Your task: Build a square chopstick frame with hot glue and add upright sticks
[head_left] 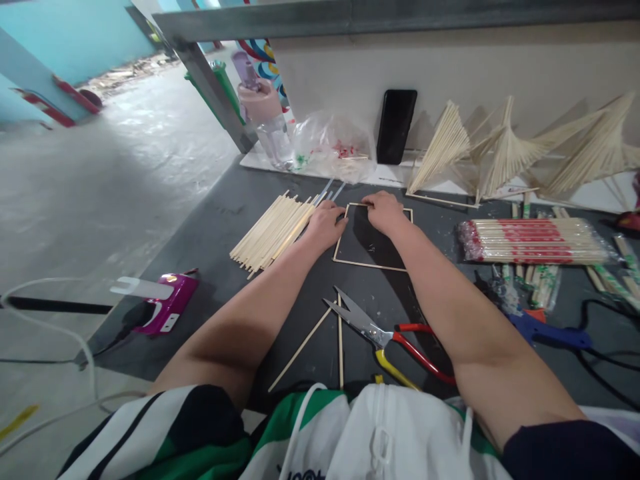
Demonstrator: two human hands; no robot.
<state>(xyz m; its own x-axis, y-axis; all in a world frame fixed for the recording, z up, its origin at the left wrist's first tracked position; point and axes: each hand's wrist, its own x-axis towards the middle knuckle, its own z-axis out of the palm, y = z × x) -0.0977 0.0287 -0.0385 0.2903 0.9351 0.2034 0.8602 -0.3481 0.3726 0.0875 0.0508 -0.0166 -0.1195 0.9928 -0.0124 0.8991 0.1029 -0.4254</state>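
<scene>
A rectangular frame of thin bamboo sticks (371, 265) lies flat on the dark table. My left hand (326, 225) is closed at its upper left side, fingertips and thumb on the stick there. My right hand (385, 211) pinches the far side, its fingertips bent over that edge. Just left of my left hand is a pile of loose bamboo sticks (273, 233), with pale glue sticks (330, 191) at its far end. Between my forearms, scissors (373, 330) with red and yellow handles lie with blades apart, over two loose sticks (305, 343).
Twisted stick structures (510, 153) stand at the back right. Wrapped chopstick packs (530, 240) and a blue glue gun (555, 331) with cables lie right. A phone (397, 127), plastic bag (335, 143) and bottle (270, 120) line the back; a pink power adapter (167, 303) sits near the left edge.
</scene>
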